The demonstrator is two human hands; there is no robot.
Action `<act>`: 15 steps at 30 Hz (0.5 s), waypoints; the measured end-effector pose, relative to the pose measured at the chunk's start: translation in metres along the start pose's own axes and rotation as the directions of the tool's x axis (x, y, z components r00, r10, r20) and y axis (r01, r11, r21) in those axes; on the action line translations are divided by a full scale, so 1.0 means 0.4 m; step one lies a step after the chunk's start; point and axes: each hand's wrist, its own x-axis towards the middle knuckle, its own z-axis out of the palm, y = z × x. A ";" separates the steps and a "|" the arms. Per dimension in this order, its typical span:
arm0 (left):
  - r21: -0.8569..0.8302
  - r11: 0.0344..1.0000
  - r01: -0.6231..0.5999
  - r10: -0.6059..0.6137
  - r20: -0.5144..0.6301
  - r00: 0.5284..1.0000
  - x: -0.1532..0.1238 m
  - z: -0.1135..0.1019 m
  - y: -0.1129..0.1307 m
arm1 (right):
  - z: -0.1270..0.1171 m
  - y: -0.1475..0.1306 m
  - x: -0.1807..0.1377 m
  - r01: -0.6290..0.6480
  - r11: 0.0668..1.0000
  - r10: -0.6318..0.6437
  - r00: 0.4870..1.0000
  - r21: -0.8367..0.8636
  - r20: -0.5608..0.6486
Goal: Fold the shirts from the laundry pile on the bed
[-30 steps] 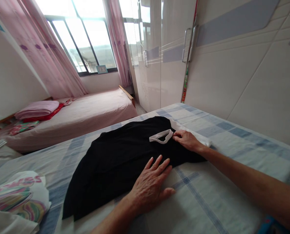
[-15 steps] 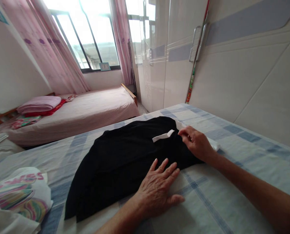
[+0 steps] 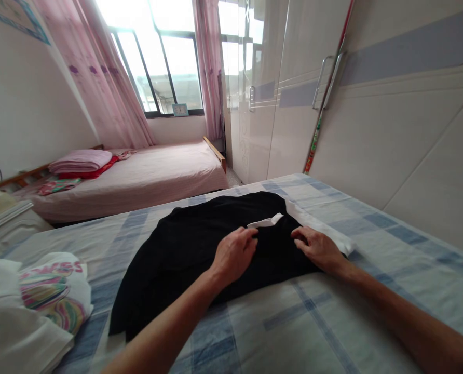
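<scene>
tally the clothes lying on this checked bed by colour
black: 1, shirt, with the left hand and right hand on it
white: 2, printed top, plain cloth
total: 3

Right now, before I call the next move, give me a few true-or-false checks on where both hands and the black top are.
1. The black garment lies spread on the blue-checked sheet. True.
2. The left hand lies flat on the sheet, clear of the garment. False: it is on the garment, fingers curled beside the white collar.
3. The right hand rests on the garment, to the right of the collar. True.
4. The printed white shirt lies under the right hand. False: it sits at the bed's left edge, apart from both hands.
</scene>
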 end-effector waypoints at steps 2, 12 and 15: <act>-0.033 0.988 0.150 -0.149 0.008 0.989 0.061 -0.011 -0.027 | -0.029 -0.011 0.030 -0.059 0.997 0.053 0.993 0.053 0.104; -0.270 0.941 0.203 -0.158 0.177 0.971 0.124 0.037 -0.087 | 0.053 -0.023 0.129 0.054 0.909 0.011 0.988 0.414 -0.152; -0.238 0.952 0.192 -0.182 0.064 0.981 0.117 0.033 -0.087 | 0.069 -0.016 0.130 0.101 0.933 -0.058 0.990 0.346 -0.131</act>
